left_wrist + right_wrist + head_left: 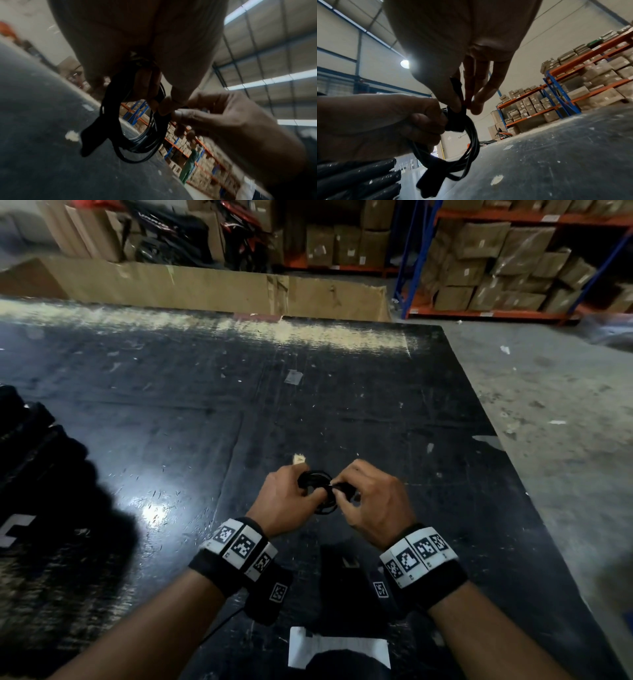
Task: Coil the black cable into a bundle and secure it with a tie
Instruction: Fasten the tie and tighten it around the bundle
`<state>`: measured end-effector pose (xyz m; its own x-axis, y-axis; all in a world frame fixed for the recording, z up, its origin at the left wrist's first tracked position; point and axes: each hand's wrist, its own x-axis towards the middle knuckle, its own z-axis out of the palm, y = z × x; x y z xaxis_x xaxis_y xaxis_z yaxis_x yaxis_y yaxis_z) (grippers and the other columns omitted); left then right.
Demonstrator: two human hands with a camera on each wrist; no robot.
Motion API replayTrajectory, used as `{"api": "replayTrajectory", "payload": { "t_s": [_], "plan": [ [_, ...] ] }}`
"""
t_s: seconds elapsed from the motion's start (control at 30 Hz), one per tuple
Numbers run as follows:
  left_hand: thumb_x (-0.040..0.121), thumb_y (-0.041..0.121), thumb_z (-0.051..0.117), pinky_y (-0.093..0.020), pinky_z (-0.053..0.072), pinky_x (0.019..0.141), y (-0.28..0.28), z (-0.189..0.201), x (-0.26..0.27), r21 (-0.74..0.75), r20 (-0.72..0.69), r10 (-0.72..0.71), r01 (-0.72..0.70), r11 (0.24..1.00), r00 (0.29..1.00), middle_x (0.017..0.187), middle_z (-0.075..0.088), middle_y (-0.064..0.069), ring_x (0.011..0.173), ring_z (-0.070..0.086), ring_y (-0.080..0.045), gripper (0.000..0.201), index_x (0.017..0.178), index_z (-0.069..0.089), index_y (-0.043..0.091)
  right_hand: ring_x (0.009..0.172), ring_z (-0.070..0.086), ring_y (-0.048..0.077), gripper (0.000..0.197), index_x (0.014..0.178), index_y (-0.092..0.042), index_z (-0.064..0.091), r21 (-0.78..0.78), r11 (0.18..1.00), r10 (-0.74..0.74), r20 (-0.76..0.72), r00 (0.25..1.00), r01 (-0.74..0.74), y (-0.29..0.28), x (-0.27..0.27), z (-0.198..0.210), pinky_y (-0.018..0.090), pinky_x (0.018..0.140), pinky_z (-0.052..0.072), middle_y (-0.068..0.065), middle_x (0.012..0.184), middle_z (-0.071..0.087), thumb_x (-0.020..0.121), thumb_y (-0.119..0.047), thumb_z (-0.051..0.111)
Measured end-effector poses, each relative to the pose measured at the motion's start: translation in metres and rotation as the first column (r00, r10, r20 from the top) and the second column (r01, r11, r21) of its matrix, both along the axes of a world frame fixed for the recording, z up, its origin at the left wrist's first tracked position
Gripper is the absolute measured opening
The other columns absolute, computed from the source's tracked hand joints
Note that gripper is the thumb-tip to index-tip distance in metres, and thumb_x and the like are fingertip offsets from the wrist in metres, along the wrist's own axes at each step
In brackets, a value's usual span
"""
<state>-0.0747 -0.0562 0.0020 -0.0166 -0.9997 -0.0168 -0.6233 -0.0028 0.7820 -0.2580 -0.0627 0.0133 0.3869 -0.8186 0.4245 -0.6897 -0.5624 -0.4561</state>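
Right wrist view shows the right hand (467,75) pinching a flat black strap-like tie (456,86) between thumb and fingertips, the fingers drawn close together around it; the strap runs down to a dark wrap on the thin black cable coiled into several round loops (471,146). The left hand (385,121) grips one side of that coil, fingers curled tight round the strands, and a black plug end (428,181) dangles below the loops. In the left wrist view the left hand (145,47) has a finger passed through the ring of the coil (149,135), while the right hand (214,117) meets it at the coil's edge. From the head view both hands, left (286,499) and right (371,499), hold the bundle (317,486) between them above a worn, scratched black glossy tabletop (205,422) flecked with pale scraps. Beyond the table's far edge stands a long flattened cardboard sheet (212,287), and to the right blue-and-orange steel racks stacked with brown cartons (507,258) over a grey concrete floor (555,392).
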Motion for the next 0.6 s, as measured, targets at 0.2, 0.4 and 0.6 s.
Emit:
{"api": "replayTrajectory", "payload": {
  "t_s": [0.2,0.4,0.6],
  "plan": [
    [0.105,0.026,0.043,-0.02,0.035,0.052,-0.003,-0.001,0.0,0.164,-0.607,0.172,-0.089,0.982,0.776,0.065,0.04,0.007,0.059,0.037,-0.01,0.029,0.077,0.045,0.021,0.059,0.076,0.016,0.01,0.079,-0.007,0.069,0.508,0.849,-0.411,0.46,0.787,0.146,0.002,-0.001,-0.002,0.033,0.061,0.063,0.005,0.07,0.076,0.08,-0.005,0.078],
    [0.108,0.019,0.041,-0.026,0.042,0.055,-0.002,0.0,-0.014,-0.068,-0.489,0.104,-0.157,0.985,0.866,0.073,0.048,0.004,0.058,0.044,-0.006,0.017,0.092,0.042,0.016,0.047,0.069,0.02,0.01,0.079,0.006,0.066,0.828,0.559,-0.707,0.51,0.49,-0.055,0.005,0.025,0.002,0.022,0.044,0.051,0.019,0.065,0.072,0.08,0.002,0.075],
    [0.105,0.018,0.044,-0.021,0.044,0.059,0.004,0.009,-0.027,-0.264,-0.328,-0.02,-0.071,0.962,0.944,0.074,0.055,0.005,0.06,0.05,-0.003,0.004,0.102,0.043,0.015,0.045,0.065,0.01,0.001,0.084,-0.004,0.071,0.87,0.391,-0.829,0.475,0.296,-0.301,0.001,0.034,0.011,0.016,0.037,0.032,0.007,0.061,0.075,0.085,-0.004,0.071]
  ]
}}
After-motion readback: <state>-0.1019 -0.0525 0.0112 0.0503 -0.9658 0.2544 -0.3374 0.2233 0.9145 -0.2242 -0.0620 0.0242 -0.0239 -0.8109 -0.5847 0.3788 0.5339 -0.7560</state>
